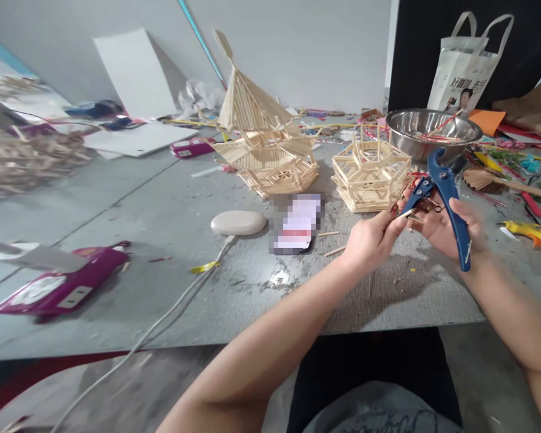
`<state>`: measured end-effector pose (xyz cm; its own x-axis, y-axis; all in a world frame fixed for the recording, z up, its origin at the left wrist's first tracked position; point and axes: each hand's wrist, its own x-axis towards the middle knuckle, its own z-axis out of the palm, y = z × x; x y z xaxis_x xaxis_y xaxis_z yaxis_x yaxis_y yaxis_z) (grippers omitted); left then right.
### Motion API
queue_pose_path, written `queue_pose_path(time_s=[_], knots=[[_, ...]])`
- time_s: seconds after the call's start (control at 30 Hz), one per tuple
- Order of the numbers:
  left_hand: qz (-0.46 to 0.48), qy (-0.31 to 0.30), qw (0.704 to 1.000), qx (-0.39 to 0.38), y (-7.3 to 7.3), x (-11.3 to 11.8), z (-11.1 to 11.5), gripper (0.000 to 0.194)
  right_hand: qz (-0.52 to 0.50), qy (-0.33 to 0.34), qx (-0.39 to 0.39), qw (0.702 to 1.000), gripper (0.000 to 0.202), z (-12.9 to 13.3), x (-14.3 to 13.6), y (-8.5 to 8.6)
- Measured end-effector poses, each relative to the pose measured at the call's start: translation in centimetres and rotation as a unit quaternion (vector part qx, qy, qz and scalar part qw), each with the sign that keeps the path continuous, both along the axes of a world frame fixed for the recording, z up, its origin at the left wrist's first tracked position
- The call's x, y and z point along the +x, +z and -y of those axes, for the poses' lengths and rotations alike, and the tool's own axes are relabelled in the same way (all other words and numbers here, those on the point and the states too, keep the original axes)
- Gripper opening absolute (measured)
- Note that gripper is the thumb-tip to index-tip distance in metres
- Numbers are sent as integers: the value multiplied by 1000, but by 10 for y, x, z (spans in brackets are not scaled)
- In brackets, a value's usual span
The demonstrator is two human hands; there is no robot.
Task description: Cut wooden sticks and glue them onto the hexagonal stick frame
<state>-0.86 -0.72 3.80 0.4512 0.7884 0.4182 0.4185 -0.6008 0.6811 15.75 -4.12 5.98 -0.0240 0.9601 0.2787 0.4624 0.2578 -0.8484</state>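
Observation:
My right hand [462,225] is closed around a blue pipe cutter [446,174], its hooked jaw pointing up and away from me. Pinched in my left hand [373,239] is a short pale wooden stick [407,213], close to the cutter's lower handle. Fingers of both hands partly hide each other there. Just beyond my hands stands a small hexagonal frame built of wooden sticks [369,171]. To its left is a taller stick-built pagoda [264,138] with a pointed roof. Loose sticks [335,251] lie on the table near my left wrist.
A phone [296,224] and a white oval device [238,222] with a cable lie left of my hands. Purple power strips [63,285] sit farther left. At right are a steel bowl [433,129], a yellow glue gun [534,234] and clutter; a white bag [466,66] stands behind.

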Motion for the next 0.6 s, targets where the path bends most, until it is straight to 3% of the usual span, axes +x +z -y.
queue_pose_path(time_s=[0.1, 0.17, 0.3, 0.43, 0.6], knots=[[-10, 23, 999, 40, -2, -6, -4, 42, -114, 45, 4, 992, 45, -2, 11, -1], [15, 52, 997, 59, -5, -9, -10, 38, -114, 20, 14, 993, 43, -6, 20, -4], [53, 80, 993, 68, -11, -13, -21, 31, 44, -60, 7, 997, 59, -12, 21, -13], [59, 92, 991, 72, -11, -15, -23, 28, 189, -53, 44, 980, 64, -11, 8, -16], [56, 105, 990, 81, -13, -16, -25, 30, 288, -47, 100, 951, 59, -10, 3, -17]])
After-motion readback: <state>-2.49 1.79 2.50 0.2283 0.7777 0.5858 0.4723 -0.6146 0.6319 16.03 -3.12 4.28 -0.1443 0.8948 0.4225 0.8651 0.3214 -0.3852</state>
